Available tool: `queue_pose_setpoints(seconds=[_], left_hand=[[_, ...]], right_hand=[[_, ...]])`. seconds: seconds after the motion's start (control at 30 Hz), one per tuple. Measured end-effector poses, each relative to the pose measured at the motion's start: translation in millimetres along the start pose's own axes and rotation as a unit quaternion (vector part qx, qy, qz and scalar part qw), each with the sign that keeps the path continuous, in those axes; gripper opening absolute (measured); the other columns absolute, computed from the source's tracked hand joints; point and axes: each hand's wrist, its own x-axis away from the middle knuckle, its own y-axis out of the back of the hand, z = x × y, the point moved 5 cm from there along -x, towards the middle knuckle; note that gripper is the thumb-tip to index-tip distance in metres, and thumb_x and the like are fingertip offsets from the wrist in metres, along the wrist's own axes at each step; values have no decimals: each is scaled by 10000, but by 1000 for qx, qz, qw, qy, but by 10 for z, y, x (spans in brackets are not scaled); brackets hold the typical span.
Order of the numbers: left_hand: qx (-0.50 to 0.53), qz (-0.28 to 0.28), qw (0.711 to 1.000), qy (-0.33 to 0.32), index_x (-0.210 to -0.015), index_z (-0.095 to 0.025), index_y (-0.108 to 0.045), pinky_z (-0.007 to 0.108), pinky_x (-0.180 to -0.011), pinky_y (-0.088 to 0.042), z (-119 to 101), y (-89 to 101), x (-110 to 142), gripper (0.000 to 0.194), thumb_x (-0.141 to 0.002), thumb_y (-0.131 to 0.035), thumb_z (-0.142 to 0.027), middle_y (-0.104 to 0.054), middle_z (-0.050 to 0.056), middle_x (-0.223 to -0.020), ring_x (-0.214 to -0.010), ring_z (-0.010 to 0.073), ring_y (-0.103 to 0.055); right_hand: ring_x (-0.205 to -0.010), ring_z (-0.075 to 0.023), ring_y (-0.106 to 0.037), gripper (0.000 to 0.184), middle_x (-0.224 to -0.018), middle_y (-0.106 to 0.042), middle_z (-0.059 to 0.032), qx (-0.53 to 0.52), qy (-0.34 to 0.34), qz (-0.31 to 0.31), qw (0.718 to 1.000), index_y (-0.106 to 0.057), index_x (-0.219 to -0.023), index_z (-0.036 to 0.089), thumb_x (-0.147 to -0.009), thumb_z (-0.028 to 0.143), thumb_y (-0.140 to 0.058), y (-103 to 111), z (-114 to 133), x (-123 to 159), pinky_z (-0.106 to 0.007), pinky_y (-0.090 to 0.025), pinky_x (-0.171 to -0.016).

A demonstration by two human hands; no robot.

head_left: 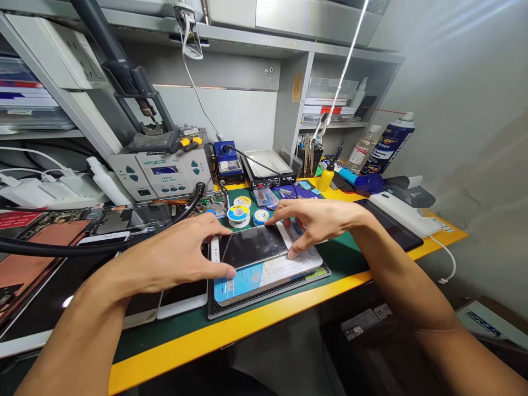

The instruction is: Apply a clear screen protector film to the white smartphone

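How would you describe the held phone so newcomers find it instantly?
Find the workbench with the yellow edge, then the blue and white block near its front. Over that block is the phone, between left hand and right hand. Unlike the device to its left, it is gripped at both ends.

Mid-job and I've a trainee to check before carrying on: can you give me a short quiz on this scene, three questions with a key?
1. Multiple choice: which thing do the left hand and right hand both touch?
A) a spray can
B) a white-framed phone
C) a solder spool
2. True or false: the yellow bottle stands farther from the person than the phone does.
3. Fill in the colour: the flat block beneath the phone is white and ____.

Key: 1 B; 2 true; 3 blue.
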Motion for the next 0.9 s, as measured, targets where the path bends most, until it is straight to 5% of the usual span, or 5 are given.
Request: queue_pose_setpoints(seconds=[0.67,0.9], left_hand=[[11,5,1000,16,-1308,-317,-685,342,-931,-534,-10,-9,32,728,-699,-757,-710,-694,41,-1240,-1045,286,-667],[-11,17,1000,18,-1331,-336,-626,345,-954,-515,11,-42,33,716,-732,-740,-712,-658,30,-1293,-1100,288,-645]], right_hand=[[-813,-201,-699,658,-1063,-787,-60,-27,-24,-23,999,-743,-1319,226,-716,465,-854,50,-4,36,-256,-479,-625],[-732,-188,-711,383,-1005,-819,-52,-88,-6,-43,995,-855,-1057,229,-746,451,-834,66,-1,49,-256,-490,-600]])
